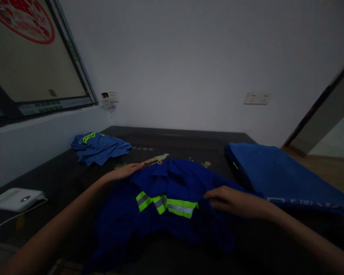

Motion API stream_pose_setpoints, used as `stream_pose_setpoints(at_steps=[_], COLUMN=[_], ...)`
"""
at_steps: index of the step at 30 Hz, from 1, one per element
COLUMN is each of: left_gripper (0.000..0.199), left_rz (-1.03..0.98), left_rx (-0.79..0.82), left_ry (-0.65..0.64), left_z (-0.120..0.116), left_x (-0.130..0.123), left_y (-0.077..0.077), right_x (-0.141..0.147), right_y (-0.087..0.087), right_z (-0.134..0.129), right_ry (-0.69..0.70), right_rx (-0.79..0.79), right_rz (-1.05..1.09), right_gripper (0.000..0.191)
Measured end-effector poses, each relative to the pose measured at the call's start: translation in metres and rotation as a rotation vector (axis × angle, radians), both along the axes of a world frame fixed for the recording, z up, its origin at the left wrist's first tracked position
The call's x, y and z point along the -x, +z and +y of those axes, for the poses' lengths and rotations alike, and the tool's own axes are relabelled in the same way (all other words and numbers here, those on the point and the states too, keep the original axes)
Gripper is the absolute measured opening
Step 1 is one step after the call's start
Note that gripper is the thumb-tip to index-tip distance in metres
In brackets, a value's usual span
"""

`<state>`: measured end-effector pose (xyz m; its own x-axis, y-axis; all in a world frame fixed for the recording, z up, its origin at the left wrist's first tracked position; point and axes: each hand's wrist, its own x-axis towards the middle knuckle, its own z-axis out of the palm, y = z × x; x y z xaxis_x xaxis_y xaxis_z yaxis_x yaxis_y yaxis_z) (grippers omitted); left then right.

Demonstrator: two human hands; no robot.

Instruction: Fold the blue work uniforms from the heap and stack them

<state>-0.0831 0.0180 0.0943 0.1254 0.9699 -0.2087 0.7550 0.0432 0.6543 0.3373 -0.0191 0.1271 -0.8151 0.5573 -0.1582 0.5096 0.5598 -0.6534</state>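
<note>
A dark blue work jacket (172, 177) with lime-and-silver reflective strips lies crumpled on the dark table (177, 139), its lower part hanging toward me in shadow. At its upper left edge rests my left hand (126, 170), fingers stretched out flat and touching the cloth. My right hand (227, 197) is closed on the jacket's right side, the fingers curled into the fabric near the end of the strip. Shadow hides the fingertips of the right hand.
Another blue garment (101, 147) with lime trim lies bunched at the back left. On the right is a folded blue stack (275, 168) with white lettering on its edge. A white device (17, 199) with a cable sits at left. Wall sockets (257, 98) are behind.
</note>
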Motion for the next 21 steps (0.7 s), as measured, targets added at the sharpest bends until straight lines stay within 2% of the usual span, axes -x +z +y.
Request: stream_pose_setpoints(at_steps=[2,5,7,9,11,13,15,17,19,21], left_gripper=[0.079,0.07,0.062,0.058,0.057,0.058,0.058,0.054,0.049,0.046], left_rz=[-0.128,-0.109,-0.072,-0.046,0.03,0.115,0.157,0.191,0.239,0.25], left_rx=[0.13,0.248,0.295,0.288,0.165,-0.032,-0.168,-0.239,-0.36,-0.536], left_ry=[-0.003,-0.054,-0.148,-0.218,-0.195,-0.114,-0.066,-0.071,-0.054,-0.005], left_z=[0.018,0.039,0.043,0.041,0.034,0.028,0.023,0.02,0.016,0.004], left_x=[-0.006,-0.016,-0.021,-0.022,-0.02,-0.016,-0.01,-0.003,0.001,0.004], left_y=[0.003,0.0,-0.006,-0.009,-0.009,-0.004,0.005,0.017,0.032,0.051], right_x=[0.001,-0.004,-0.011,-0.018,-0.021,-0.019,-0.014,-0.01,-0.012,-0.02], right_y=[0.008,0.014,0.013,0.008,-0.003,-0.019,-0.035,-0.045,-0.045,-0.032], right_z=[0.02,0.051,0.062,0.063,0.06,0.057,0.059,0.064,0.069,0.069], right_ry=[-0.017,-0.134,-0.152,-0.117,-0.111,-0.142,-0.162,-0.177,-0.239,-0.343], right_rx=[-0.001,-0.109,-0.137,-0.091,-0.068,-0.108,-0.155,-0.178,-0.196,-0.205], right_rz=[0.034,0.086,0.055,-0.015,-0.065,-0.078,-0.08,-0.05,0.035,0.165], right_gripper=[0.03,0.035,0.044,0.054,0.058,0.053,0.038,0.02,0.015,0.019])
